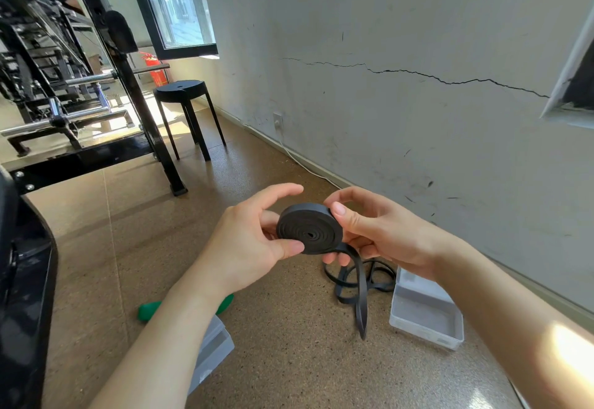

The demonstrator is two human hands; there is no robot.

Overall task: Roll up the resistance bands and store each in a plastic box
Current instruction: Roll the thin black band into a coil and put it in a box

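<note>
Two hands hold one black resistance band in mid-air, most of it wound into a flat coil between them. The left hand pinches the coil, thumb pressed on its near face at the lower left edge and fingers curled behind it, the forefinger lifted free above. The right hand grips the opposite side, thumb laid on the outer rim and fingers wrapped under and behind.

From the coil's lower right edge the loose tail drops below the right hand and lies in loops on the floor, its folded tip pointing toward the person. Just right of that tip, not touching it, an open clear plastic box sits under the right wrist, near the foot of the wall. A second clear box lies beneath the left forearm (partly hidden by it), with a green object beside its far edge.

Between the boxes, speckled floor shows around the tail. Beyond the hands it runs along the wall to a black stool; far left, a black frame borders it.
</note>
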